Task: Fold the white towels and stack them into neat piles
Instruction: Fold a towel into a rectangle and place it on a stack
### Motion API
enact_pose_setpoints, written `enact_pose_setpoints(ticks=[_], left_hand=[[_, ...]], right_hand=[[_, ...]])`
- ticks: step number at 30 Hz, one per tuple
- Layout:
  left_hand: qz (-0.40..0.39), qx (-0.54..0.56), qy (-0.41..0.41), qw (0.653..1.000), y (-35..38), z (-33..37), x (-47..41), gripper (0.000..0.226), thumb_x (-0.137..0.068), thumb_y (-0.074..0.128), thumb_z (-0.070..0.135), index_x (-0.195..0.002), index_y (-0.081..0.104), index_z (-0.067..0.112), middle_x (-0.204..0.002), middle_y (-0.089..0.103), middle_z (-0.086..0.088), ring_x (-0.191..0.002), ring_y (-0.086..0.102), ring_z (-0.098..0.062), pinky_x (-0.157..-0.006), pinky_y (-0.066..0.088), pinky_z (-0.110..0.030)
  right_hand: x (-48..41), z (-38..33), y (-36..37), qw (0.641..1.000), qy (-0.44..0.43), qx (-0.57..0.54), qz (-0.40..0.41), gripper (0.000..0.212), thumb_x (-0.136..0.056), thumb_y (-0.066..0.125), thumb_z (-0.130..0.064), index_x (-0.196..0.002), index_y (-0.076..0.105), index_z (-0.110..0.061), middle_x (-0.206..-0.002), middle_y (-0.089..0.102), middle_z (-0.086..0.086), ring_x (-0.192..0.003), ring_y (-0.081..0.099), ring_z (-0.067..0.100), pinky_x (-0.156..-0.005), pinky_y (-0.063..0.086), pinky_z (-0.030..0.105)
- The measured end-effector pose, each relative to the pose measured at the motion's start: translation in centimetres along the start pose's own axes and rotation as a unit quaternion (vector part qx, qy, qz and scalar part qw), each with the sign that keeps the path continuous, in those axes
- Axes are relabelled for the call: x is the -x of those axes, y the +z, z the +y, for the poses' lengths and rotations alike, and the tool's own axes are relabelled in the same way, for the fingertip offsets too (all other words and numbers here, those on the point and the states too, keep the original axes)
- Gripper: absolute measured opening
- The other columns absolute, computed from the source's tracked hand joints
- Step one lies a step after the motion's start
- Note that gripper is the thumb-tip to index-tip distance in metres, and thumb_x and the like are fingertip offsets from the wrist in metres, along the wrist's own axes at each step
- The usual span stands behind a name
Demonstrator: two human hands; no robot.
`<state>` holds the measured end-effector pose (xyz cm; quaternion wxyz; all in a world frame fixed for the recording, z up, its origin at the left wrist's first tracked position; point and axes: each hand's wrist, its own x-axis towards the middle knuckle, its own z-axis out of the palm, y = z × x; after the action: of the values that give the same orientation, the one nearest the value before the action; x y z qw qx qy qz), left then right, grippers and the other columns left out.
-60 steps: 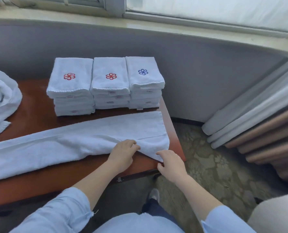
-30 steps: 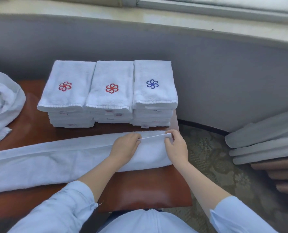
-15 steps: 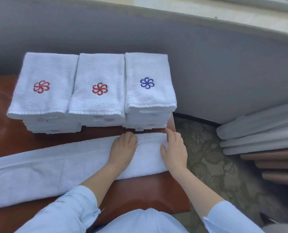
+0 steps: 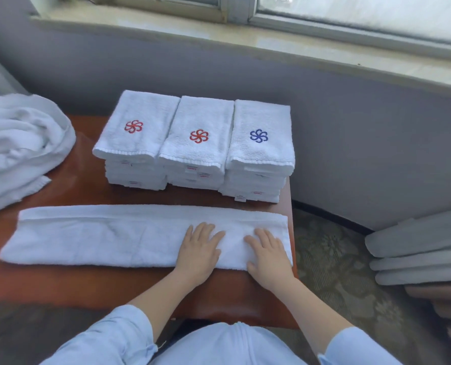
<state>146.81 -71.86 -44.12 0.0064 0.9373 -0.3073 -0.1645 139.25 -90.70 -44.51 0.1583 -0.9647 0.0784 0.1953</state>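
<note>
Left hand [image 4: 199, 248], right hand [image 4: 267, 255] now lie flat, pinch released, on long folded towel [image 4: 100, 238] | table [image 4: 87, 283] edge just beyond right hand

— What sort of place is this?
— A hotel room, likely: on the wooden table [image 4: 87, 280] sit three stacks of identical logo-embroidered towels [image 4: 198, 148]; behind it a windowsill [image 4: 219, 35], right of it patterned carpet [image 4: 332, 259] and curtains [image 4: 416, 246].
</note>
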Motion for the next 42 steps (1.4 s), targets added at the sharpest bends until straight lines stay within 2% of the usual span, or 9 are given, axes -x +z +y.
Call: enact_pose_setpoints(ticks=[1,3,7,10,16,28,36,39,42], left_hand=[[-0.023,-0.005,-0.015,1.0,0.6,0.1,0.4,0.054,-0.105,0.032,0.039,-0.156,0.019,0.029,-0.164,0.011,-0.004,-0.151,0.006,-0.024,-0.122,0.0,-0.047],[-0.049,-0.013,-0.039,0.998,1.5,0.7,1.2,0.057,-0.105,0.021,0.045,-0.157,0.003,0.032,-0.165,-0.008,0.0,-0.151,-0.01,-0.024,-0.12,-0.007,-0.05],[-0.066,-0.008,-0.078,0.995,1.9,1.6,2.3,0.06,-0.104,0.017,0.049,-0.157,-0.006,0.032,-0.164,-0.017,-0.001,-0.15,-0.016,-0.025,-0.119,-0.007,-0.053],[-0.051,0.0,-0.089,0.995,1.7,1.6,3.4,0.059,-0.104,0.017,0.049,-0.157,-0.003,0.03,-0.165,-0.015,-0.002,-0.151,-0.014,-0.024,-0.12,-0.007,-0.051],[-0.029,0.027,-0.143,0.989,0.7,-2.2,7.1,0.059,-0.105,0.018,0.049,-0.158,0.001,0.029,-0.165,-0.009,-0.002,-0.152,-0.01,-0.022,-0.122,-0.004,-0.048],[0.011,0.068,-0.251,0.965,-0.6,-19.2,12.9,0.06,-0.105,0.024,0.048,-0.158,0.008,0.025,-0.166,-0.001,-0.003,-0.152,-0.004,-0.023,-0.123,0.001,-0.045],[0.029,0.101,-0.241,0.965,-1.1,-36.0,14.7,0.063,-0.102,0.042,0.043,-0.155,0.018,0.021,-0.164,0.012,0.0,-0.152,0.006,-0.017,-0.123,0.009,-0.038],[0.023,0.13,-0.238,0.962,-1.2,-40.4,14.3,0.067,-0.099,0.049,0.044,-0.155,0.018,0.022,-0.163,0.015,0.001,-0.149,0.018,-0.019,-0.116,0.026,-0.035],[0.015,0.163,-0.231,0.959,-1.4,-43.1,13.3,0.069,-0.095,0.055,0.046,-0.152,0.023,0.022,-0.156,0.026,0.002,-0.136,0.037,-0.019,-0.101,0.042,-0.035]], right_hand=[[0.5,0.4,-0.1,1.0,0.004,0.003,0.0,0.061,-0.095,0.05,-0.029,-0.15,0.026,-0.03,-0.164,0.008,0.001,-0.152,0.001,0.022,-0.124,0.003,0.042],[1.6,1.1,-0.3,1.0,0.011,0.013,-0.009,0.061,-0.093,0.053,-0.028,-0.148,0.028,-0.029,-0.162,0.01,0.002,-0.151,0.004,0.022,-0.123,0.007,0.043],[2.2,1.0,-1.6,0.999,0.022,0.021,-0.02,0.056,-0.089,0.055,-0.022,-0.142,0.038,-0.024,-0.153,0.025,0.003,-0.143,0.019,0.024,-0.117,0.02,0.042],[2.4,-0.3,-1.8,1.0,0.004,0.014,0.006,0.049,-0.089,0.054,-0.024,-0.137,0.045,-0.022,-0.149,0.032,0.004,-0.139,0.026,0.024,-0.113,0.025,0.039],[2.9,-5.4,-0.5,0.997,-0.068,-0.018,-0.02,0.062,-0.095,0.05,-0.025,-0.153,0.027,-0.026,-0.163,0.016,0.002,-0.151,0.008,0.022,-0.123,0.008,0.044],[-2.1,-23.0,1.0,0.986,-0.161,-0.018,-0.031,0.062,-0.098,0.049,-0.026,-0.155,0.023,-0.028,-0.163,0.016,-0.001,-0.151,0.01,0.021,-0.123,0.012,0.043],[-7.8,-37.9,4.2,0.991,-0.11,-0.07,-0.024,0.062,-0.095,0.049,-0.026,-0.154,0.028,-0.026,-0.161,0.022,0.0,-0.147,0.019,0.022,-0.118,0.02,0.036],[-8.9,-41.4,5.4,0.994,-0.066,-0.083,-0.028,0.062,-0.095,0.048,-0.027,-0.154,0.027,-0.027,-0.158,0.026,0.0,-0.143,0.025,0.022,-0.113,0.031,0.035],[-9.4,-43.3,6.3,0.996,-0.029,-0.066,-0.044,0.064,-0.095,0.047,-0.03,-0.154,0.023,-0.03,-0.154,0.029,0.001,-0.137,0.029,0.024,-0.105,0.039,0.035]])
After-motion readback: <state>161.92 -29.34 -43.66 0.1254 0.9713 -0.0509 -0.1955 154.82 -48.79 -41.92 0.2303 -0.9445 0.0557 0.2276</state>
